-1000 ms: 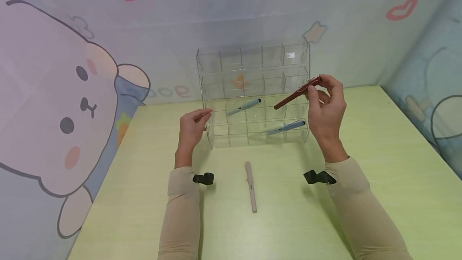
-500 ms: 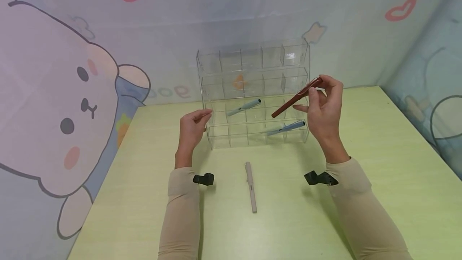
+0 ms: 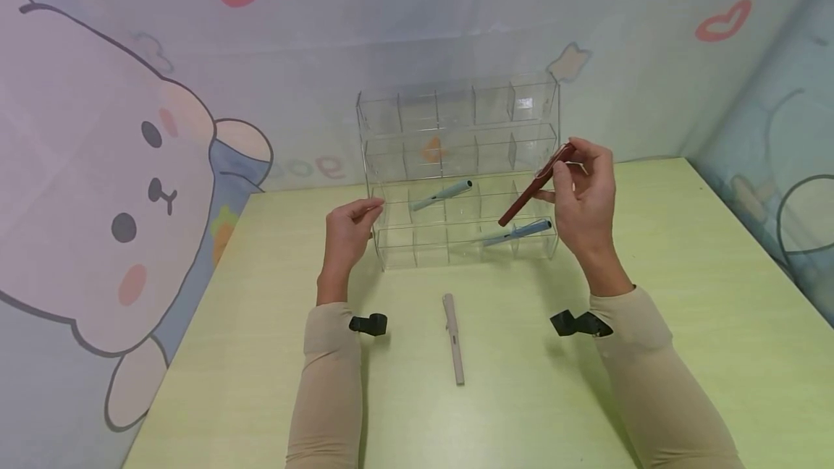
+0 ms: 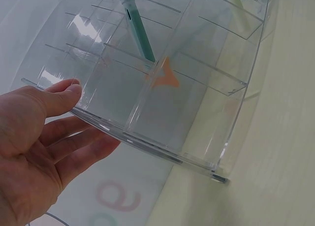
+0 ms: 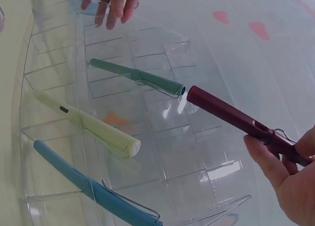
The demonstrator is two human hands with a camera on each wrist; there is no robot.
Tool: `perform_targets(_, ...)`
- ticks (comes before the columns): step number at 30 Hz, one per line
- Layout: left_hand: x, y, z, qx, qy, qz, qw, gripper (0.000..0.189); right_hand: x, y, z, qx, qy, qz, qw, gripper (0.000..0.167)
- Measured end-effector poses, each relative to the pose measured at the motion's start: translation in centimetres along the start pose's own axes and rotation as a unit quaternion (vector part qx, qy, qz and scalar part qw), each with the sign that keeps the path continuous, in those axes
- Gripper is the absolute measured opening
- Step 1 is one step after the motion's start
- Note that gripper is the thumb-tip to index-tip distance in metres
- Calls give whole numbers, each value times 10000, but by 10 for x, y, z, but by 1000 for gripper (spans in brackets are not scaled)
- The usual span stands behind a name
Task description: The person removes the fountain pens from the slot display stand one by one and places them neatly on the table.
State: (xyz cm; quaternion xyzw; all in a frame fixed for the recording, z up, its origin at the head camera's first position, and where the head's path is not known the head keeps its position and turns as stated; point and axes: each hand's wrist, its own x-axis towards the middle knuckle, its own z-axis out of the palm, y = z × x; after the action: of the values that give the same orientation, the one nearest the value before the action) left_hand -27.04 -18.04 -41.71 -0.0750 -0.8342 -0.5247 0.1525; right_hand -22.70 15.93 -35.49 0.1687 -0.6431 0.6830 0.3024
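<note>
My right hand pinches a dark red pen near its clip end, over the right part of a clear tiered pen rack. The pen slants down to the left, its far end in front of the third tier. On the rack's left side panel, my left hand grips the edge, thumb on one face and fingers on the other. A green pen lies slanted in the third tier. A light green pen and a blue pen sit in the bottom tier.
A pale beige pen lies on the light yellow-green table in front of the rack. Behind stands a printed cloth backdrop. Small black wrist cameras show at both cuffs.
My right hand has tilted the dark red pen more steeply and its lower end has dropped toward the lower tiers. The left hand stays at the rack's side.
</note>
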Motion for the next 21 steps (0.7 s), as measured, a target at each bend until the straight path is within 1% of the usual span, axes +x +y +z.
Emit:
perform_targets(5,0,1,0,19,2,101,9999,19,1,-2,-1,-251,-348,479,9979,34)
perform_targets(9,0,1,0,-32,-5,95,9999,19,1,-5,-1,-476,-643,865,9930,35)
perform_targets(11,-1,1,0,-58,-18,91,9999,18,1,-7,-1,-503,-760,1051,9903,35)
perform_targets(16,-1,0,-1,-60,-32,63,10000,18,1,-8,-2,-503,-1043,1489,9820,37)
perform_targets(21,-1,0,-1,-23,-27,59,10000,19,1,-10,-5,-497,-1495,1875,9696,36)
